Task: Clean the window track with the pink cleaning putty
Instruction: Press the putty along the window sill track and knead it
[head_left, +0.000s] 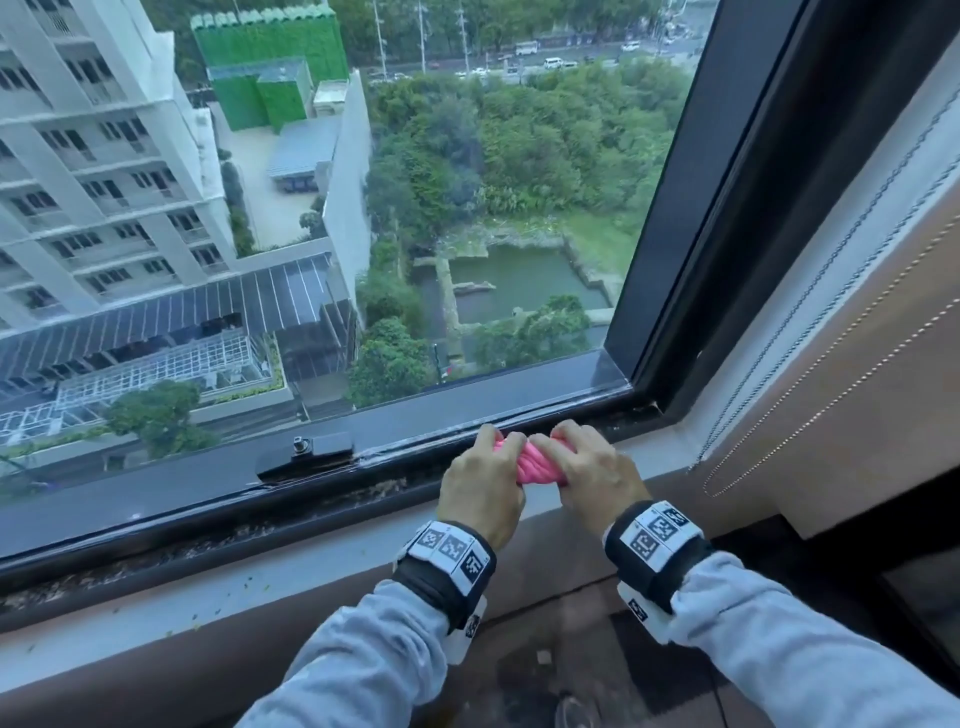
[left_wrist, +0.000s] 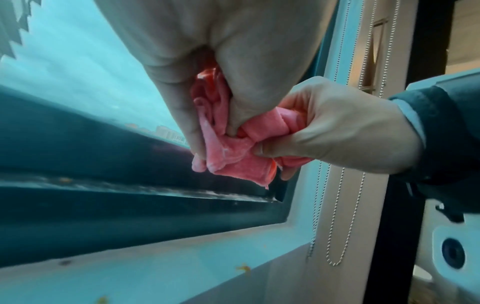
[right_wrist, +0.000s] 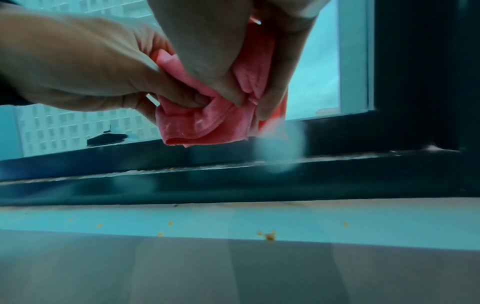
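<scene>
A folded, bunched lump of pink cleaning putty (head_left: 535, 464) is held between both hands just above the dark window track (head_left: 332, 506), near its right end. My left hand (head_left: 483, 480) grips its left side with curled fingers. My right hand (head_left: 592, 475) grips its right side, thumb pressed into the folds. In the left wrist view the putty (left_wrist: 233, 156) hangs in layered folds below my left hand (left_wrist: 207, 115), with the right hand (left_wrist: 337, 131) coming in from the right. In the right wrist view the putty (right_wrist: 207, 125) hangs above the track (right_wrist: 233, 166).
Grit lies along the track and small yellow crumbs (right_wrist: 269, 235) dot the pale sill (head_left: 311, 561). A black window latch (head_left: 311, 454) sits on the lower frame to the left. Bead chains of a blind (head_left: 810, 332) hang by the right wall.
</scene>
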